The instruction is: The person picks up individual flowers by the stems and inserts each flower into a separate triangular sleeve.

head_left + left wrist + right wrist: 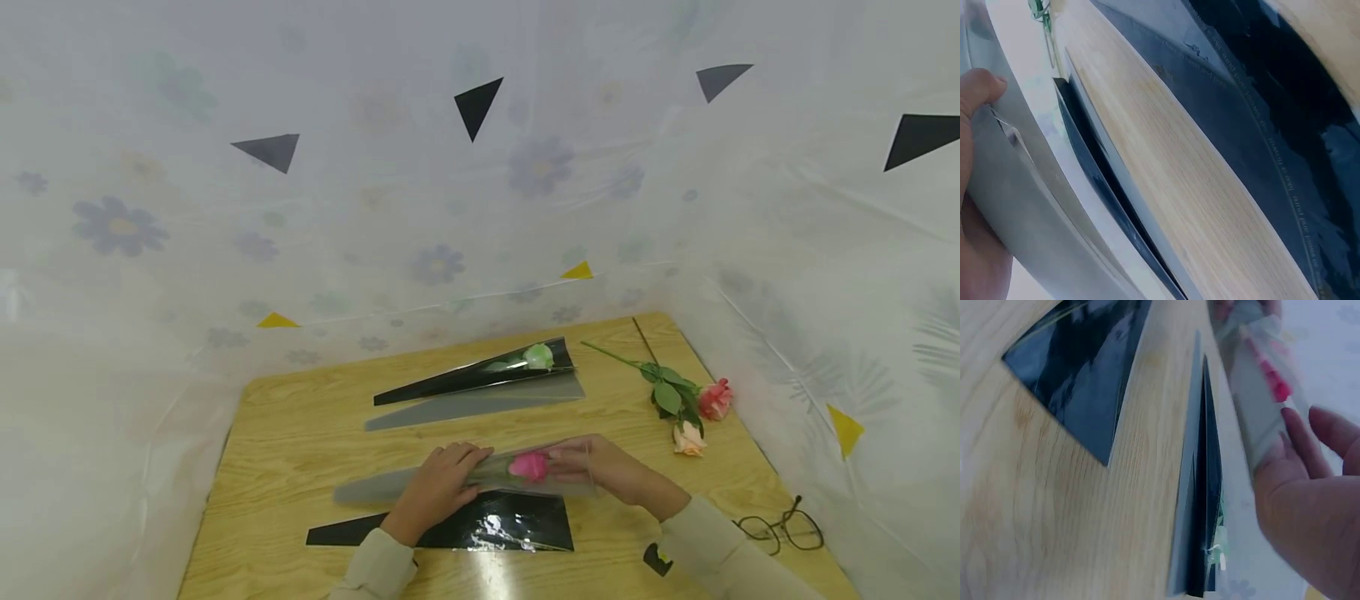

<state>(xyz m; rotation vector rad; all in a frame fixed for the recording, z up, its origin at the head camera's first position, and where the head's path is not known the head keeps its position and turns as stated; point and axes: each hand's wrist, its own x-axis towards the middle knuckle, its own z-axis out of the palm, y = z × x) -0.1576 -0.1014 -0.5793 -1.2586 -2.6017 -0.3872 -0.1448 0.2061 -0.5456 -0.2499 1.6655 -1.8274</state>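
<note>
A pink rose (529, 467) lies inside a translucent grey flower sleeve (360, 490), held above the table. My left hand (438, 487) grips the sleeve partway along, its thumb on the near side in the left wrist view. At the sleeve's wide right end is my right hand (600, 468), with fingers reaching in beside the bloom. In the right wrist view a fingertip touches or nearly touches the rose (1279, 387), and the thumb stands apart from the fingers. Below the hands a flat black glossy sleeve (510, 525) lies on the table.
Farther back lie a black sleeve (450, 383) with a pale green rose (538, 357) in it and a grey sleeve (480, 402). At right are a coral rose (716, 400), a peach rose (688, 439), eyeglasses (783, 530) and a small black object (657, 559).
</note>
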